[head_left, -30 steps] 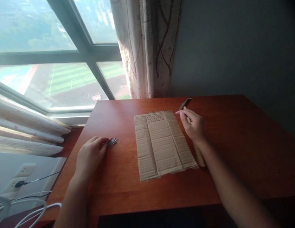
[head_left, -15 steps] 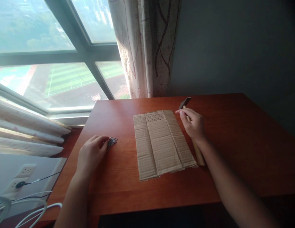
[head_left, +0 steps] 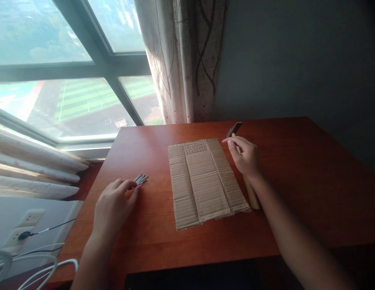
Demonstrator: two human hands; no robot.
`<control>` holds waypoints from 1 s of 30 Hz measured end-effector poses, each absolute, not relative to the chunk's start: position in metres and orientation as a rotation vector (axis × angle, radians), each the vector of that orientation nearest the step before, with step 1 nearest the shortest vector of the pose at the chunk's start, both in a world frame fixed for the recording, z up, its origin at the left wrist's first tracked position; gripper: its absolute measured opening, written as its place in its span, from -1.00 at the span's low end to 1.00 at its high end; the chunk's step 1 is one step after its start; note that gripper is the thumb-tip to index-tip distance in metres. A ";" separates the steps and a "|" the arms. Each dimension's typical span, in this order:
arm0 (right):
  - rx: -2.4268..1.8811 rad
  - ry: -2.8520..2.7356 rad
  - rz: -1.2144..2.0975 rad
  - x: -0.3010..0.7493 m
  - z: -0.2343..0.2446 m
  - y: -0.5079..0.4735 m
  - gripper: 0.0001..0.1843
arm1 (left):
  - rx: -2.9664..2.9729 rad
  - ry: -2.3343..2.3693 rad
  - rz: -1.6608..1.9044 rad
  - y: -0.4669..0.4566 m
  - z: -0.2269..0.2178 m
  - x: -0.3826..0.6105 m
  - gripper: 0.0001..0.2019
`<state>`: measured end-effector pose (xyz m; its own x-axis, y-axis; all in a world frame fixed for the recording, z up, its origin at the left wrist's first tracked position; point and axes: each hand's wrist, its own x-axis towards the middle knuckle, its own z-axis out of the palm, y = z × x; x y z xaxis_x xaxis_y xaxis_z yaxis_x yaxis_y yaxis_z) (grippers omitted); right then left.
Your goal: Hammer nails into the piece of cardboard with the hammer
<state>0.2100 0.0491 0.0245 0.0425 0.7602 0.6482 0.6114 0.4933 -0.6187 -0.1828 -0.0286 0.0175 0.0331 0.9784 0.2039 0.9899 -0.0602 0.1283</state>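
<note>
- Hands rest well apart on a red-brown table [head_left: 296, 169], one on either side of a flattened cardboard sheet [head_left: 202, 183].
- Hidden under the left hand [head_left: 113, 205] are the near ends of a small bundle of nails [head_left: 141, 179], so it is unclear whether any is pinched.
- Only the dark head and the butt of the wooden handle of a hammer [head_left: 252, 195] show, just right of the cardboard; the right hand [head_left: 245, 158] covers the middle, its grip unseen.
- Left hand lies palm down, fingers lightly bent, fingertips at the nails.
- Right fingers curl loosely over the handle, the forefinger stretched toward the head.
- Both forearms are cut off by the lower edge.
</note>
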 end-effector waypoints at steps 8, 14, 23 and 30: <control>-1.196 -1.648 0.170 0.210 0.025 0.049 -0.76 | -2.274 -2.057 -0.366 -0.030 0.015 -0.181 -0.69; -1.203 -1.643 0.168 0.210 0.025 0.049 -0.74 | -2.322 -2.028 -0.361 -0.031 0.014 -0.184 -0.69; -1.222 -1.644 0.178 0.210 0.026 0.048 -0.72 | -2.383 -1.979 -0.429 -0.034 0.011 -0.191 -0.69; -1.243 -1.652 0.180 0.210 0.026 0.048 -0.69 | -2.430 -1.985 -0.399 -0.033 0.010 -0.191 -0.69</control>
<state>0.2099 0.0476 0.0264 0.0485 0.7831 0.6200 0.6313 0.4570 -0.6266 -0.1907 -0.0334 0.0101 0.1805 0.9668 0.1807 0.9615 -0.2122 0.1748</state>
